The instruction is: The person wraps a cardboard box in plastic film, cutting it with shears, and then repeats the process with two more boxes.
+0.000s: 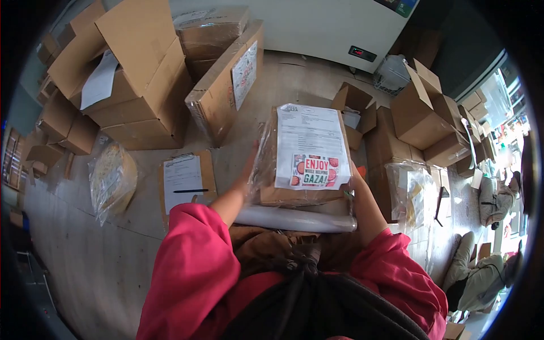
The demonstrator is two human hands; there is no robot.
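A cardboard box (309, 198) wrapped in clear plastic film is in front of me, between my two hands. On its top lie a printed sheet (309, 130) and a card (313, 170) reading "ENJOY WHILE HELPING GAZA!". My left hand (253, 164) holds the box's left side, with most fingers hidden behind the film. On the opposite side my right hand (356, 174) grips it, its fingers mostly out of sight. A roll of clear stretch film (294, 220) lies across my lap, just below the box.
Left of me are a clipboard (206, 164) with a paper and pen, and a plastic-wrapped bundle (113, 175). Cardboard boxes (139, 113) are stacked behind them. A wrapped flat carton (212, 96) stands upright. Open boxes (408, 122) stand at right; a white freezer (306, 28) is ahead.
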